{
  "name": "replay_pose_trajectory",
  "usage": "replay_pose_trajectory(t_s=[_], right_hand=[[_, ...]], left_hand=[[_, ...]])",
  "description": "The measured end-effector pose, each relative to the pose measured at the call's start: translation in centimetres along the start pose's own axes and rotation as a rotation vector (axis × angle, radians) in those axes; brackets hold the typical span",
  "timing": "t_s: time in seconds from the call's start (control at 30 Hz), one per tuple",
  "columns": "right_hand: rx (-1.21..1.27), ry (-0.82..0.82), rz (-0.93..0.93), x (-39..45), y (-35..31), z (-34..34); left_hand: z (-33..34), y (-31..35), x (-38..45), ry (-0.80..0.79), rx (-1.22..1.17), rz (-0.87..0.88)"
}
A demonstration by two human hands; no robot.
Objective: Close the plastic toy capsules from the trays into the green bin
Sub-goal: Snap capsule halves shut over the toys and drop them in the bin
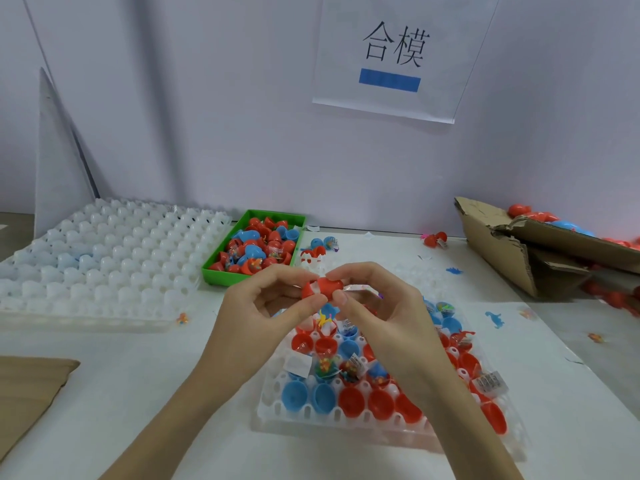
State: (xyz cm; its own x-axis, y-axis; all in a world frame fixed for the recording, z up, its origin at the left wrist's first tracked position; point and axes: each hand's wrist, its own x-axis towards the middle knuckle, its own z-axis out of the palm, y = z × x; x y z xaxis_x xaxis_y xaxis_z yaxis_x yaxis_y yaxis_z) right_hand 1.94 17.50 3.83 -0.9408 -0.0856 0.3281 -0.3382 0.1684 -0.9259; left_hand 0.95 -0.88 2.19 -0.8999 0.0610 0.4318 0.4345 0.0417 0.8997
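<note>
Red toy capsule (321, 287), with a slip of white showing at its seam, sits pinched between both hands above the middle of the white surface (138, 393). Left hand (263, 306) has its grip curled round the capsule's left end, thumb underneath; right hand (377, 306) pinches the right end, fingers arched over the top. Just below them a white tray (298, 415) near the front edge holds open red and blue capsule halves, some with small packets inside. Toward the back edge a green bin (221, 271) is heaped with red and blue capsules. A stack of white trays (104, 258) fills the left side, and torn cardboard boxes (512, 258) lie at the right edge.
</note>
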Motion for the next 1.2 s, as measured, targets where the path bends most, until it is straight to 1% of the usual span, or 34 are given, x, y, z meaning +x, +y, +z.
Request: replay_pose_trajectory(t_s=[0.07, 0.13, 0.27, 0.43, 0.57, 0.67, 0.87, 1.03, 1.1, 1.2], right_hand=[[0.004, 0.033, -0.033, 0.0, 0.0, 0.1], [0.001, 0.044, -0.047, -0.1, 0.1, 0.2], [-0.046, 0.028, -0.067, -0.2, 0.3, 0.5], [-0.084, 0.046, -0.122, -0.4, 0.8, 1.1], [-0.079, 0.104, -0.097, -0.3, 1.1, 1.0], [-0.102, 0.129, -0.103, -0.2, 1.1, 1.0], [-0.151, 0.062, -0.142, -0.3, 1.0, 0.9], [-0.184, 0.061, -0.155, -0.3, 1.2, 0.8], [-0.177, 0.060, -0.171, -0.3, 1.1, 0.5], [-0.138, 0.019, -0.148, -0.4, 1.1, 0.4]], left_hand=[[0.0, 0.2, 0.0, -0.023, -0.084, -0.059], [0.0, 0.3, 0.0, -0.035, -0.120, -0.097], [-0.1, 0.0, 0.1, -0.017, -0.107, -0.124], [0.6, -0.4, -0.3, 0.037, -0.034, -0.060], [0.7, -0.1, -0.3, 0.015, -0.065, -0.069], [0.6, -0.1, -0.3, 0.014, -0.035, -0.036], [0.5, 0.0, -0.2, -0.011, 0.006, 0.004], [0.4, -0.2, -0.3, -0.034, 0.045, 0.060], [0.3, -0.1, -0.2, -0.031, 0.069, 0.074], [0.3, 0.1, -0.3, -0.009, 0.072, 0.083]])
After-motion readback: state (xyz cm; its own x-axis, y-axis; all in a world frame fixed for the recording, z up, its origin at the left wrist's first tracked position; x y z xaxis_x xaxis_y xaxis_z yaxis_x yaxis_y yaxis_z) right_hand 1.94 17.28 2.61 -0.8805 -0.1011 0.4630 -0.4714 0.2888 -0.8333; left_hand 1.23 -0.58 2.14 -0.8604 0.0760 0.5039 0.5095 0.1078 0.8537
